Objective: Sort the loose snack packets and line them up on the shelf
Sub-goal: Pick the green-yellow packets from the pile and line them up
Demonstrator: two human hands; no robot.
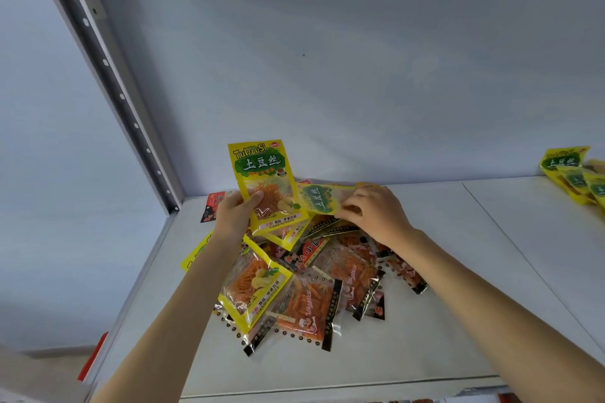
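On the white shelf [425, 271], one yellow packet [265, 183] is being gripped upright by the left hand [234, 211]; another [322, 198] is being pinched by the right hand [373, 211] and should be stacked squarely.

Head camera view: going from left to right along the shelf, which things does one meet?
Grey perforated shelf post → red and black packet → left hand holding an upright yellow Tudousi packet → right hand pinching a second yellow packet → row of yellow packets.
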